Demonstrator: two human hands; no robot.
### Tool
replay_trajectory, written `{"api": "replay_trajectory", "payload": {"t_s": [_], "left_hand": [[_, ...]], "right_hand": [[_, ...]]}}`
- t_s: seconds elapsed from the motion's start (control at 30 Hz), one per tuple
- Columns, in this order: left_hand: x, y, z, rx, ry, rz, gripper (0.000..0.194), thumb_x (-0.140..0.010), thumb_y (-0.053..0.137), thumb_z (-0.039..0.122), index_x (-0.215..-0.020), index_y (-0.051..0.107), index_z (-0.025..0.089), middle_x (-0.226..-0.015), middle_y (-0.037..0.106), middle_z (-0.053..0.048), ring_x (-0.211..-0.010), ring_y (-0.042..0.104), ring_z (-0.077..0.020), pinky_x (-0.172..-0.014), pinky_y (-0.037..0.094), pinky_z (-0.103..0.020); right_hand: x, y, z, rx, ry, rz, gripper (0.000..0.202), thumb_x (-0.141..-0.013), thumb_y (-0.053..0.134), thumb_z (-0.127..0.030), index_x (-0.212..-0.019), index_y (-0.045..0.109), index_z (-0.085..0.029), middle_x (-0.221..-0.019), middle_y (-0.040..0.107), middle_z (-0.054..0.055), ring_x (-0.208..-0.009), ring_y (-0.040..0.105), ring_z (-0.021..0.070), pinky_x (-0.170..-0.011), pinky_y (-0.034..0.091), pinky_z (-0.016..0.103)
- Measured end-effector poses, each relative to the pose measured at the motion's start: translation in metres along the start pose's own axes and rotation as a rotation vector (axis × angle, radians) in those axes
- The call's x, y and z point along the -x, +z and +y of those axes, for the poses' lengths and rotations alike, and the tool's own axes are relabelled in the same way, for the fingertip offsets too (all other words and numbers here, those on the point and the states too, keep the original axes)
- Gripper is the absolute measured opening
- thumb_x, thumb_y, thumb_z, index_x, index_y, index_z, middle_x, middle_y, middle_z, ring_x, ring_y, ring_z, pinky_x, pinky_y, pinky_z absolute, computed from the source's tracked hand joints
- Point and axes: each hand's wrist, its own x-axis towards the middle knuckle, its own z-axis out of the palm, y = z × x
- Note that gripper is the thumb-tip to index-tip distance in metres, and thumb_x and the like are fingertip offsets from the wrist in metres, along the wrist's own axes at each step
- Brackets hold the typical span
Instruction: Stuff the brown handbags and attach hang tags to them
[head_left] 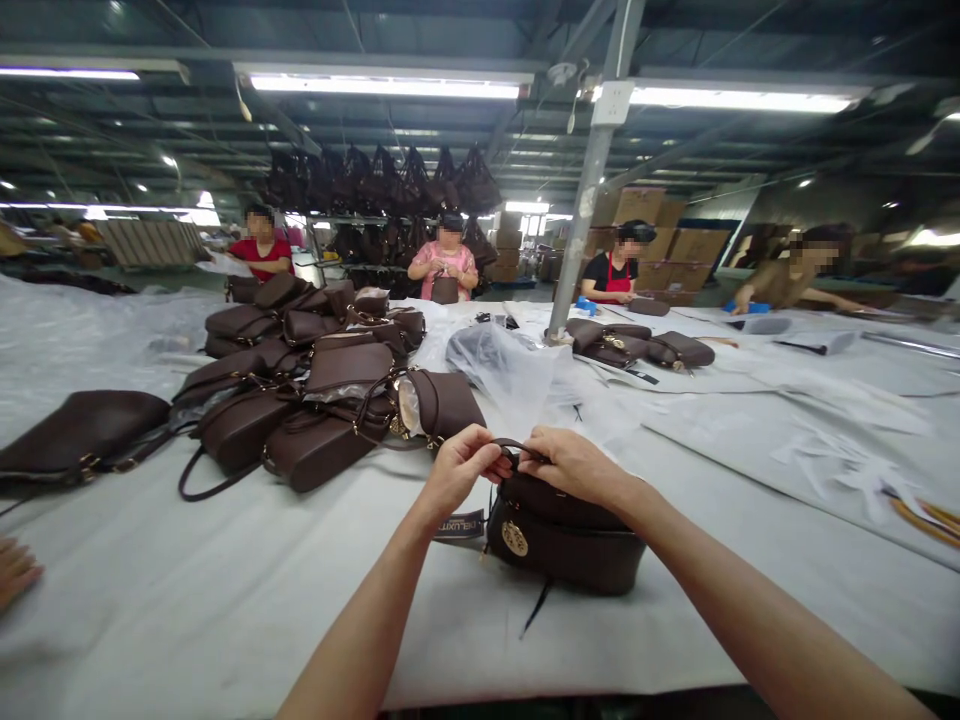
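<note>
A dark brown handbag (577, 545) with a round gold emblem lies near the front of the table. My left hand (466, 465) pinches the left part of the bag's handle. Close beside it, my right hand (574, 462) is closed on the same handle, its fingers partly hidden behind the knuckles. A dark hang tag (461, 525) with lettering sticks out at the bag's left side. Below the bag a thin black strap end (535, 608) trails onto the table.
Brown handbags (322, 440) are heaped to the left on the white-covered table (225, 590). Clear plastic (502, 365) lies beyond my hands, by a metal post (589, 200). Another person's hand (16, 572) shows at the left edge. Several people work across the table.
</note>
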Motion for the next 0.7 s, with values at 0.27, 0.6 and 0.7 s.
{"api": "replay_trajectory", "payload": {"t_s": [0.27,0.6,0.7], "left_hand": [[-0.010,0.001,0.005,-0.013,-0.040,-0.018,0.027,-0.068,0.071,0.036,-0.073,0.057,0.015,-0.062,0.061,0.001,-0.052,0.048,-0.0067,-0.047,0.028,-0.018],[-0.011,-0.006,-0.002,0.091,-0.141,-0.031,0.025,-0.064,0.070,0.031,-0.075,0.053,0.016,-0.065,0.063,0.000,-0.051,0.040,-0.0058,-0.048,0.020,-0.019],[-0.013,-0.004,-0.003,0.157,-0.104,-0.053,0.030,-0.063,0.072,0.030,-0.080,0.051,0.017,-0.063,0.062,0.001,-0.052,0.043,-0.0066,-0.050,0.021,-0.019]], "right_hand": [[0.001,-0.009,-0.007,-0.416,0.069,0.013,0.025,-0.088,0.050,-0.034,-0.094,0.066,-0.016,-0.076,0.063,0.002,-0.067,0.054,0.0144,-0.061,0.040,0.025],[-0.008,-0.008,0.007,-0.585,0.039,-0.095,0.032,-0.086,0.051,-0.032,-0.104,0.074,-0.019,-0.089,0.061,0.005,-0.074,0.056,0.0146,-0.066,0.047,0.025],[-0.010,-0.008,0.007,-0.684,0.097,-0.148,0.035,-0.083,0.056,-0.040,-0.102,0.075,-0.017,-0.089,0.065,0.006,-0.070,0.057,0.0140,-0.057,0.046,0.023]]}}
